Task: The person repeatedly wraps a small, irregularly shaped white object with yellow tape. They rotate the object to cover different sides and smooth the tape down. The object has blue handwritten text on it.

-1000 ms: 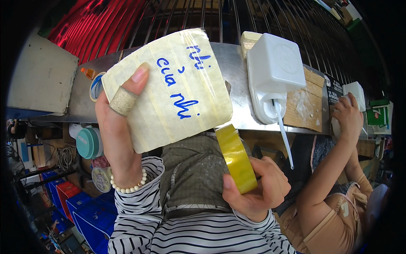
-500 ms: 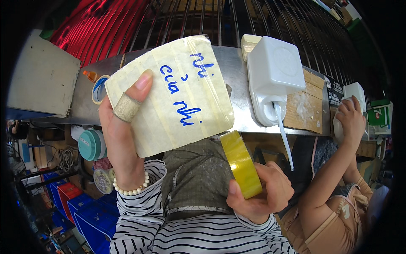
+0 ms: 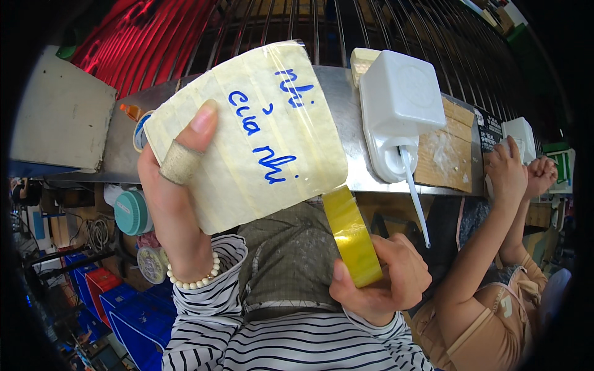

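My left hand point(image 3: 179, 185) is closed on a flat cream square panel point(image 3: 247, 142), holding it up before me with the thumb on its face. Strips of clear tape cross the panel, which also bears blue handwriting. A band of beige tape point(image 3: 180, 163) wraps the left thumb. In my right hand point(image 3: 396, 272), thumb and fingers grip a roll of yellow tape point(image 3: 351, 238). The roll's upper end meets the panel's lower right corner; whether a strip is stuck there I cannot tell. What the left fingers do behind the panel is hidden.
A metal bench point(image 3: 346, 130) runs across, carrying a white plastic container point(image 3: 402, 93) with a white stick point(image 3: 416, 204) and a cardboard piece point(image 3: 447, 151). A blue tape roll point(image 3: 140, 131) lies left. A co-worker's arms point(image 3: 482, 253) reach in at right; blue crates point(image 3: 133, 318) stand lower left.
The panel has shifted slightly up and left with my left hand, tilting a little. My right hand and the tape roll barely moved. The co-worker's second hand has come into sight.
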The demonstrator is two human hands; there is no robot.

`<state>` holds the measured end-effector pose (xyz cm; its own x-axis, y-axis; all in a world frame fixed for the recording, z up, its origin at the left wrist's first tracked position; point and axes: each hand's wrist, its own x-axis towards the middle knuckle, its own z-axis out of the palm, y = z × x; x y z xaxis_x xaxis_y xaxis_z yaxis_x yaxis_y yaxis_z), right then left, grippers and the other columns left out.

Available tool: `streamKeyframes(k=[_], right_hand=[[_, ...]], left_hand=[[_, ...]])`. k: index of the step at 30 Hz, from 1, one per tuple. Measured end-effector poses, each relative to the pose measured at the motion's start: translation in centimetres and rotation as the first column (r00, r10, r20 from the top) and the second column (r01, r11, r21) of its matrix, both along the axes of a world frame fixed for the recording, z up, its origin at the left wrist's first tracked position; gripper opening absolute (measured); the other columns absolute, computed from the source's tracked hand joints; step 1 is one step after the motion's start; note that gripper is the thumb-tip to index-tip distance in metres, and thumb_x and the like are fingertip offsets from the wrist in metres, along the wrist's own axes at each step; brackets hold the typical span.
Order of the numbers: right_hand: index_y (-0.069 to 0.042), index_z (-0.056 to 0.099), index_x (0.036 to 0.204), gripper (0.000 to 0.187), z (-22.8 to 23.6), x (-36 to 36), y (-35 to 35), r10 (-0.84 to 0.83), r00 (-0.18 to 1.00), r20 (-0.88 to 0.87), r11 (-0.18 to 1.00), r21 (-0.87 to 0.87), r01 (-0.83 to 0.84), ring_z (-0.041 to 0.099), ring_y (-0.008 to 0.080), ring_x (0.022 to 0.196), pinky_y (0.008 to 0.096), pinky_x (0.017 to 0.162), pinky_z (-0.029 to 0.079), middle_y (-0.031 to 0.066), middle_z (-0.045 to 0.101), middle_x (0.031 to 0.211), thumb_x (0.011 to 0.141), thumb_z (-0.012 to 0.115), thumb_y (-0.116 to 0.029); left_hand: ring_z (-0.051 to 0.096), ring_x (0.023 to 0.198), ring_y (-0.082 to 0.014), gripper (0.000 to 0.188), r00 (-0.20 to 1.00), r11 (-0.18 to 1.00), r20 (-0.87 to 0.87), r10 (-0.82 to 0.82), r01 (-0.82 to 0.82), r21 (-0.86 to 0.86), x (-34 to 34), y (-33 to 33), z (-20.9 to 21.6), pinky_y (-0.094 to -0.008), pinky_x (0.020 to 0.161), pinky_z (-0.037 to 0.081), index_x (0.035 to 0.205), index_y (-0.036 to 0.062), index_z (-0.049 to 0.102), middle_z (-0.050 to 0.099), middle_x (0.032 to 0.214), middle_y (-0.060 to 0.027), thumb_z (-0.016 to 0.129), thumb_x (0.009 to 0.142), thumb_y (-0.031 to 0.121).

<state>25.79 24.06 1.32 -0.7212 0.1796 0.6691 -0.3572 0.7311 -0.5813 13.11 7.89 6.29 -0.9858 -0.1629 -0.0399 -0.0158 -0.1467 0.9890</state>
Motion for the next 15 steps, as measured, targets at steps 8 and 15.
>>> streamKeyframes(k=[8,15], right_hand=[[0.006,0.061,0.089,0.041,0.1,0.1,0.4,0.012,1.000,0.012,1.000,0.004,-0.012,0.044,0.0179,0.044,0.0280,0.042,0.031,0.0112,0.062,0.066,0.068,0.081,-0.023],[0.001,0.068,0.084,0.034,0.4,0.5,0.1,-0.015,1.000,0.015,0.994,-0.104,0.016,0.046,0.0161,0.044,0.0267,0.043,0.034,0.0034,0.055,0.057,0.063,0.086,-0.019]], left_hand=[[0.068,0.083,-0.0164,0.051,0.997,0.998,-0.067,0.047,-0.050,-0.047,0.5,-0.3,0.2,-0.0269,0.077,0.052,0.112,-0.0071,0.066,0.070,0.098,-0.0118,0.080,0.080,0.031],[0.067,0.086,-0.0165,0.050,0.993,0.997,-0.104,0.063,-0.066,-0.026,1.2,-0.5,0.5,-0.0275,0.080,0.051,0.112,-0.0066,0.065,0.069,0.099,-0.0114,0.080,0.081,0.029]])
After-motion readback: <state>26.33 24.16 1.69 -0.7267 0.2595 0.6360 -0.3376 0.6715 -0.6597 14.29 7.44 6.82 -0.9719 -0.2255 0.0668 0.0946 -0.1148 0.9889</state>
